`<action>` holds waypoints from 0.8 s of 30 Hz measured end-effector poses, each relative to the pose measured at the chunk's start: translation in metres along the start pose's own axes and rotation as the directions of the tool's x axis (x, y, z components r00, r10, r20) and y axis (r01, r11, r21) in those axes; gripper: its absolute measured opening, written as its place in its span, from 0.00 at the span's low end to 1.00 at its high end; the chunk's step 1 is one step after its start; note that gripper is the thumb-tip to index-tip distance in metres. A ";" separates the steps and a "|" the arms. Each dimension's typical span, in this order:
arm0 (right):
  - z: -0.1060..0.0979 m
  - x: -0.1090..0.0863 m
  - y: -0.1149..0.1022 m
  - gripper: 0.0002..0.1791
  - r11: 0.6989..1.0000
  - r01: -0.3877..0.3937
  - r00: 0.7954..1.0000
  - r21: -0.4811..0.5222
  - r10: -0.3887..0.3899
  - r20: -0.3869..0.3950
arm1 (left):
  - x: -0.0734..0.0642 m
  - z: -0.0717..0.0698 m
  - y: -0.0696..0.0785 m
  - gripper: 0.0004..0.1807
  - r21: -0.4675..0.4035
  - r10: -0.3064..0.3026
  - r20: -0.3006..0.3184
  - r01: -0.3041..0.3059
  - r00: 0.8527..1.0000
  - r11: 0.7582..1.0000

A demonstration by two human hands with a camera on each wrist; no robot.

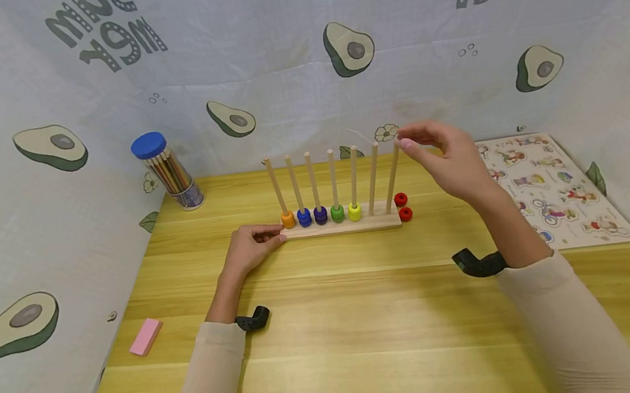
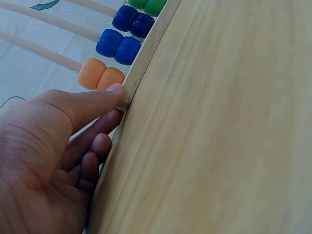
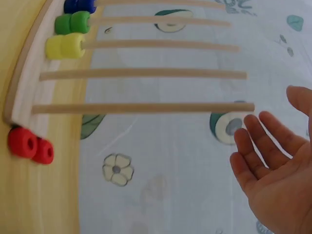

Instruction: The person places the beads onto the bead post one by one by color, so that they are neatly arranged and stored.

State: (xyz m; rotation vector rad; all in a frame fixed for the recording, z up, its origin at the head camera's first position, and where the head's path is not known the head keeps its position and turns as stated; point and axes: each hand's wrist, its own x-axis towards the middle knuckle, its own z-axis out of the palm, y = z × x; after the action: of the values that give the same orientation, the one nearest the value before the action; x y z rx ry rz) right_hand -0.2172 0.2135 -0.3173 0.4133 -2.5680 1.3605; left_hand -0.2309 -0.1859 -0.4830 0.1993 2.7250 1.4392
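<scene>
A wooden peg rack (image 1: 342,227) stands on the table with a row of upright pegs. Pairs of orange beads (image 2: 92,73), blue beads (image 2: 118,47), dark purple-blue beads (image 1: 320,215), green beads (image 1: 337,213) and yellow beads (image 1: 355,211) sit at the foot of their pegs. The two rightmost pegs are bare. My left hand (image 1: 247,250) pinches the left end of the base between thumb and fingers. Beside the top of the rightmost peg (image 3: 146,108), my right hand (image 1: 452,163) is raised, fingers spread and holding nothing. Two red beads (image 3: 23,142) lie off the rack's right end.
At the back left stands a clear jar of colored pencils (image 1: 170,171) with a blue lid. A pink block (image 1: 146,337) lies at the left edge. Under the right forearm, a picture board (image 1: 556,186) covers the back right. A printed cloth (image 1: 287,62) hangs behind the table.
</scene>
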 end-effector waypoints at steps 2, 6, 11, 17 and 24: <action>-0.003 -0.005 0.008 0.24 1.000 -0.012 1.000 0.002 0.012 -0.016 | 0.000 -0.001 0.000 0.13 0.003 0.000 0.000 0.000 1.000 1.000; -0.006 -0.016 0.028 0.25 0.999 -0.047 0.999 -0.019 0.046 -0.021 | 0.000 -0.002 0.001 0.14 0.005 0.003 -0.001 -0.003 1.000 1.000; 0.003 -0.030 0.058 0.27 0.990 -0.124 0.991 -0.065 0.126 0.035 | -0.001 -0.002 0.001 0.13 0.004 -0.002 -0.004 0.002 1.000 1.000; 0.019 -0.040 0.093 0.27 0.985 -0.149 0.982 -0.092 0.158 0.105 | -0.001 -0.002 0.002 0.14 0.006 -0.005 -0.006 0.005 1.000 1.000; 0.032 -0.048 0.116 0.25 0.976 -0.185 0.966 -0.117 0.202 0.159 | -0.002 0.001 0.002 0.13 0.009 -0.011 0.000 0.011 1.000 1.000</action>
State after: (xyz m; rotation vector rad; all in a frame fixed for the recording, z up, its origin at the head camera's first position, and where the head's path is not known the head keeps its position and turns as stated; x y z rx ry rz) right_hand -0.2132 0.2564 -0.4396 0.2775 -2.8700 1.2978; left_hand -0.2290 -0.1845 -0.4822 0.1848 2.7282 1.4243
